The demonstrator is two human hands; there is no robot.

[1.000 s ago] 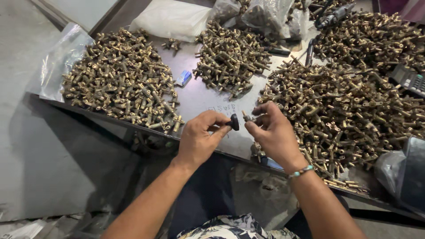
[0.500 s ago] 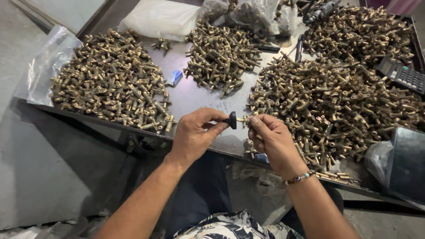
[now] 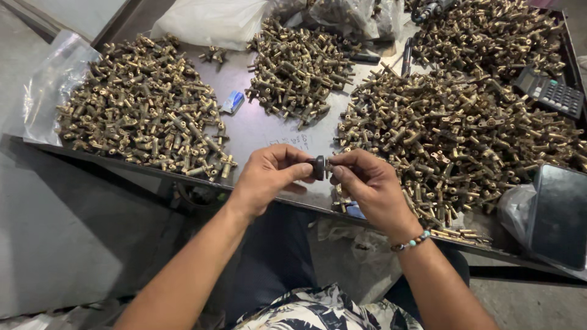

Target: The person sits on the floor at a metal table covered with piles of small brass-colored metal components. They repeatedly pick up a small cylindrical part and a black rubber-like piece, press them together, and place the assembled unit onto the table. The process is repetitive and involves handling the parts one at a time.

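The left hand (image 3: 269, 174) pinches a small dark round knob (image 3: 318, 167) between thumb and forefinger, the remaining fingers curled under. The right hand (image 3: 367, 186) meets it from the opposite side, fingertips closed on a small brass fitting (image 3: 331, 164) that butts against the knob; only a sliver of the fitting shows, so its exact shape cannot be told. Both grasps are firm and the two hands nearly touch at the fingertips. The right wrist carries a beaded bracelet (image 3: 413, 241).

The knob is held just above the near edge of the dark metal table (image 3: 260, 125), over a bare patch bearing faint chalk marks (illegible at this size).

Left of the knob, farther back on the table, lies a broad heap of brass fittings (image 3: 143, 104), partly resting on a clear plastic bag (image 3: 52, 79). Directly behind the knob sits a smaller heap (image 3: 296, 70), with a small blue object (image 3: 232, 101) between those two heaps. Right of the knob, close to the right hand, spreads the largest heap (image 3: 452, 131), running to the table's far right. A black calculator (image 3: 548, 93) lies on that heap's far side. A dark flat panel (image 3: 559, 214) lies at the table's near right corner, beside crumpled plastic. White bags (image 3: 211, 21) lie at the table's far edge.
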